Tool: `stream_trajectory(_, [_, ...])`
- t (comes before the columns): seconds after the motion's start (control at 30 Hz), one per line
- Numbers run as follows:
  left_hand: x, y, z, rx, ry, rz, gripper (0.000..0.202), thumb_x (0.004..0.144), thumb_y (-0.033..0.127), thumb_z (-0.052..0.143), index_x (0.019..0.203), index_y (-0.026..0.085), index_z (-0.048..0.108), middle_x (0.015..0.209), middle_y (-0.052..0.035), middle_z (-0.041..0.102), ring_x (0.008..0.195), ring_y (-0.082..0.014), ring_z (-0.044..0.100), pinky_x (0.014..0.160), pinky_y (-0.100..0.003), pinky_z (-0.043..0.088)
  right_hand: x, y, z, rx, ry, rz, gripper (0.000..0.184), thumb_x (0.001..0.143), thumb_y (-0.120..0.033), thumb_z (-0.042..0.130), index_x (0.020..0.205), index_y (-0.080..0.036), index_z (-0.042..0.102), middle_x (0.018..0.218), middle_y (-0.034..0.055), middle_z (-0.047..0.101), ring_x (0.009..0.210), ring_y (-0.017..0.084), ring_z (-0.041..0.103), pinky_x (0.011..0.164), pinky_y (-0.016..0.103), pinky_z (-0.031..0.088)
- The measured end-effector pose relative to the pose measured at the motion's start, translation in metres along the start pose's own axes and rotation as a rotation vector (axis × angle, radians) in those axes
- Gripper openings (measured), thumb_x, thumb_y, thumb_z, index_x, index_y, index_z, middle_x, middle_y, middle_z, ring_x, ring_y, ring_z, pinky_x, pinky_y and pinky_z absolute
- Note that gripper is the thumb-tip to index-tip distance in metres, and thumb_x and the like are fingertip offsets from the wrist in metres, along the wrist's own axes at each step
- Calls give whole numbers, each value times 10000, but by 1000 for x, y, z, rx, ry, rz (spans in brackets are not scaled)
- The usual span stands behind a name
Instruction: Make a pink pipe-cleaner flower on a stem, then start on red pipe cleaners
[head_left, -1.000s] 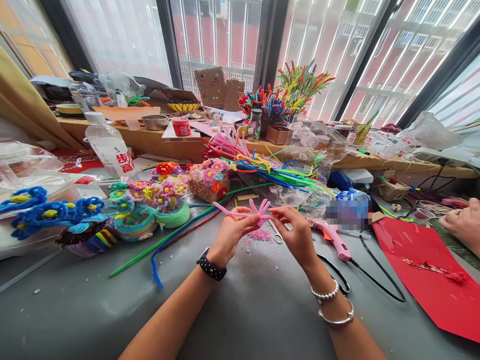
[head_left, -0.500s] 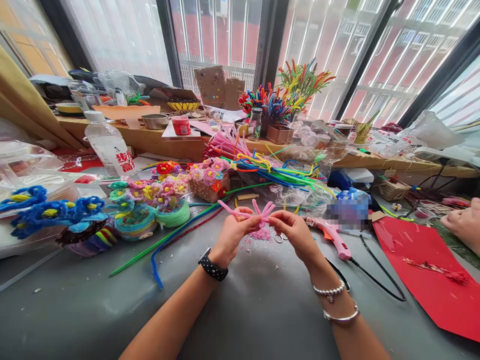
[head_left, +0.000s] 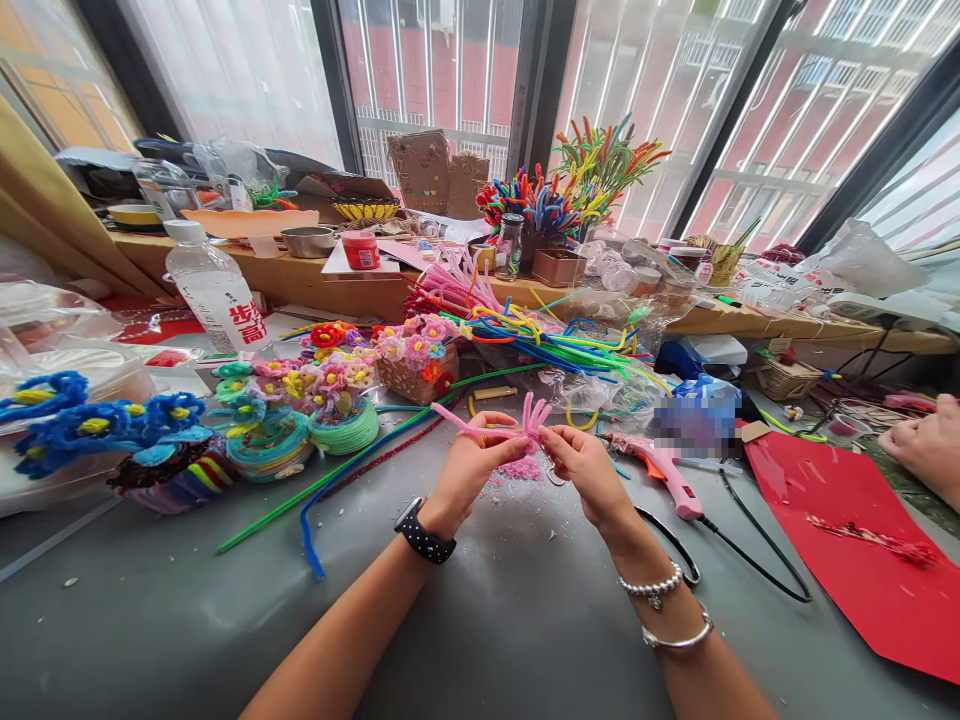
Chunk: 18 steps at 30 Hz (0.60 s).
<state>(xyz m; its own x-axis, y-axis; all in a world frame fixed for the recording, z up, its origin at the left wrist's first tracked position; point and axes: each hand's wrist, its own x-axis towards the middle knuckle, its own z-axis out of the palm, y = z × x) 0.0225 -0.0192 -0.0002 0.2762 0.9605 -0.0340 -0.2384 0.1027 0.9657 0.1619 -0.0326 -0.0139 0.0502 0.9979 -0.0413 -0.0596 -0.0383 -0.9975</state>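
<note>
1. Nearest, the grey tabletop is overlapped by two bare forearms; a dotted black watch strap is worn on the left wrist, and a beaded bracelet and silver bangle on the right.
2. Pink pipe cleaners are pinched between the thumb and fingers of the left hand, one strand pointing left, several ends standing up.
3. The same bunch is gripped at its right side by the thumb and fingertips of the right hand; it is held over the middle of the table.
4. Under it, fuzzy pink clippings are scattered.
5. On the right, a pink glue gun and red sheet are laid; a co-worker's hand is partly cut off, its grip impossible to tell.
6. On the left, a long green pipe cleaner is laid, and flowers are set in a striped pot and a mint-green pot.
7. Farther, multicoloured pipe cleaners are heaped; a plastic bottle is stood at left.
8. Farthest, the wooden ledge, where a red jar is placed, is backed by windows.
</note>
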Motion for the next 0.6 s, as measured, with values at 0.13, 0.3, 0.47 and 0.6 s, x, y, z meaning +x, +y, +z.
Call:
stream_trajectory(0.13, [-1,1,0,5,12,-6,370,561,238,700,838,135,478,683,-19,629,644,-121,598,614,-233,448,-2,-2,0,15,-11,-28,284,660,-423,574,678,-143,525,486,-81,298,422,45,209,398,205,150])
stream_trajectory(0.3, [-1,1,0,67,48,23,355,551,251,705,805,135,485,657,-8,620,640,-134,608,608,-243,454,-3,-6,0,-190,-32,-172,249,709,-393,532,696,-145,536,548,-46,386,460,59,277,417,204,208])
stream_trajectory(0.47, [0,-2,-1,59,6,30,368,562,245,698,832,151,466,691,-18,650,683,-151,625,636,-253,459,-3,-7,-3,-383,-28,-240,239,736,-371,498,645,-152,527,548,-33,417,483,78,326,437,208,252])
stream_trajectory(0.6, [0,-1,-2,54,-17,8,379,561,237,700,847,152,465,711,-28,659,700,-158,627,654,-260,459,-2,-7,-3,-448,-13,-233,240,744,-367,484,652,-152,538,542,-31,432,481,82,336,437,208,262])
